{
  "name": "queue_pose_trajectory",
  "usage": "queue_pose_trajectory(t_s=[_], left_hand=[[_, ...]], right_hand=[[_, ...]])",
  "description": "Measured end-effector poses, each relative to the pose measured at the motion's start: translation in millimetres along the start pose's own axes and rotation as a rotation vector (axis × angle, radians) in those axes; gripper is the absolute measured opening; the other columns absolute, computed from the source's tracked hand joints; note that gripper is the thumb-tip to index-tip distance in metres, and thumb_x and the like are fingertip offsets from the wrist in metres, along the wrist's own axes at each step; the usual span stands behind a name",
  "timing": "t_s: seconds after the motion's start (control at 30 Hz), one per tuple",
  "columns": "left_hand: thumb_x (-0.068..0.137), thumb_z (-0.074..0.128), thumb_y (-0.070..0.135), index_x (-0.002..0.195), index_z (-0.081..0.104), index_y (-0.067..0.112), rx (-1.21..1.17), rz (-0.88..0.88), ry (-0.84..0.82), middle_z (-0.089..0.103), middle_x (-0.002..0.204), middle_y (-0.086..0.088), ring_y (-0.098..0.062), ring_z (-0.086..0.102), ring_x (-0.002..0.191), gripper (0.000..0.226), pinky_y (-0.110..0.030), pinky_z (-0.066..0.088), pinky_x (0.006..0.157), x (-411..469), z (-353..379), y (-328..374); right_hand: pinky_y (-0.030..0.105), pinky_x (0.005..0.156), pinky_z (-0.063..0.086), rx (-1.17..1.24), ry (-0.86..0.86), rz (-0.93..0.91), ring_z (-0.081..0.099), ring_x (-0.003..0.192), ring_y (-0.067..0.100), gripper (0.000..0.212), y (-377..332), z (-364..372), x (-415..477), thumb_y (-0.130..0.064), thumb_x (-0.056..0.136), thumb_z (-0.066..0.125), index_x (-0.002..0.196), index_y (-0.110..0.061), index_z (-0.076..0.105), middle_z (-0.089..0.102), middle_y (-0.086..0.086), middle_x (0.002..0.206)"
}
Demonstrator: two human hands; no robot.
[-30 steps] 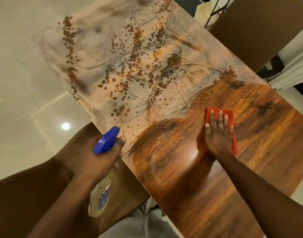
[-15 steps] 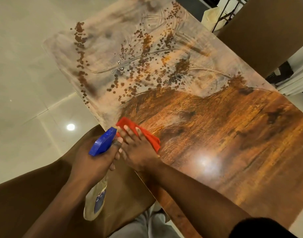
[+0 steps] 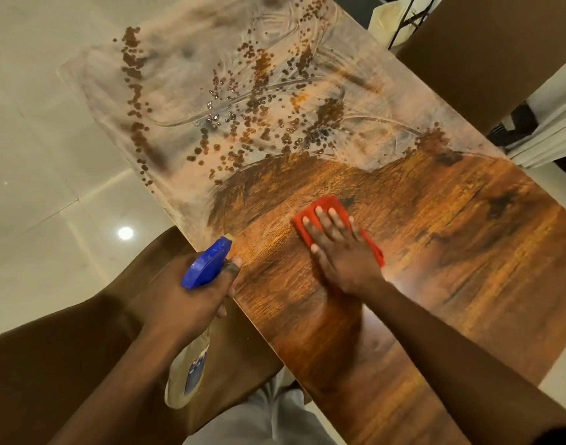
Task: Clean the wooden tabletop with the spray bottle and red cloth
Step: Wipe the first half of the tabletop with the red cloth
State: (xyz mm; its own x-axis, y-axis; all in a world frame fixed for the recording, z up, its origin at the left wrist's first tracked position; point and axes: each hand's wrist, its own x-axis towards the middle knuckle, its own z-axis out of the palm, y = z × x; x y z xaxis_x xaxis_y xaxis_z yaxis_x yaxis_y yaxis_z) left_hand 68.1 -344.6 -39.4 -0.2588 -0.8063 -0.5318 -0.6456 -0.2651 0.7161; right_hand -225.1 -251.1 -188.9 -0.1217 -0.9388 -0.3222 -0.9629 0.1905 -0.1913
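Note:
The wooden tabletop [image 3: 451, 252] runs diagonally through the view. Its far half is pale with dust, smear arcs and spray droplets [image 3: 243, 117]; its near half shows clean brown grain. My right hand [image 3: 339, 252] lies flat, fingers spread, pressing the red cloth [image 3: 323, 207] onto the wood near the edge of the dusty zone. My left hand [image 3: 191, 300] grips the spray bottle [image 3: 207, 264] by its neck at the table's left edge. The blue trigger head points toward the table, and the pale bottle body hangs below my fist.
A brown chair back [image 3: 487, 49] stands at the far right side of the table. Another brown chair seat [image 3: 82, 364] sits under my left arm. Glossy pale floor tiles [image 3: 34, 155] lie to the left, with a lamp reflection. White curtains [image 3: 551, 136] hang at the right.
My right hand has slid the red cloth from the left table edge beside the bottle toward the middle, after an earlier sweep from right to left. The bottle hand has stayed at the table's left edge.

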Motion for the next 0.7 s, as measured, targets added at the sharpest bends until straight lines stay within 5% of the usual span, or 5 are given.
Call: queue_pose_trajectory(t_s=[0.2,0.4,0.53,0.7], left_hand=[[0.1,0.065,0.046,0.081,0.072,0.018,0.013,0.013,0.028,0.075,0.059,0.002,-0.015,0.071,0.05,0.035,-0.032,0.06,0.068,1,-4,-4],[0.1,0.067,0.044,0.083,0.072,0.017,0.019,0.039,0.038,0.077,0.064,-0.005,-0.023,0.074,0.053,0.033,-0.049,0.065,0.075,11,-4,5],[0.096,0.066,0.051,0.082,0.073,0.015,0.021,0.054,0.035,0.073,0.058,-0.006,-0.023,0.073,0.055,0.039,-0.047,0.064,0.076,23,2,17],[0.101,0.067,0.043,0.073,0.075,0.012,0.081,0.109,-0.059,0.074,0.056,-0.01,-0.016,0.07,0.046,0.042,-0.028,0.053,0.064,37,18,41]], right_hand=[[0.059,0.132,-0.006,0.1,0.038,0.253,-0.02,0.165,0.03,0.066,-14,-36,110,-0.05,0.115,0.013,0.171,-0.031,-0.016,-0.025,0.005,0.178],[0.06,0.131,-0.007,0.083,-0.059,-0.137,-0.026,0.163,0.029,0.066,-113,-3,64,-0.049,0.114,0.012,0.169,-0.031,-0.02,-0.024,0.006,0.178],[0.055,0.133,-0.007,0.014,-0.101,-0.38,-0.022,0.165,0.025,0.065,-128,29,-18,-0.044,0.116,0.021,0.165,-0.036,-0.021,-0.017,0.002,0.179],[0.051,0.132,0.003,0.027,-0.012,-0.209,-0.001,0.168,0.02,0.064,-57,41,-81,-0.044,0.114,0.032,0.174,-0.036,0.01,0.005,-0.002,0.182]])
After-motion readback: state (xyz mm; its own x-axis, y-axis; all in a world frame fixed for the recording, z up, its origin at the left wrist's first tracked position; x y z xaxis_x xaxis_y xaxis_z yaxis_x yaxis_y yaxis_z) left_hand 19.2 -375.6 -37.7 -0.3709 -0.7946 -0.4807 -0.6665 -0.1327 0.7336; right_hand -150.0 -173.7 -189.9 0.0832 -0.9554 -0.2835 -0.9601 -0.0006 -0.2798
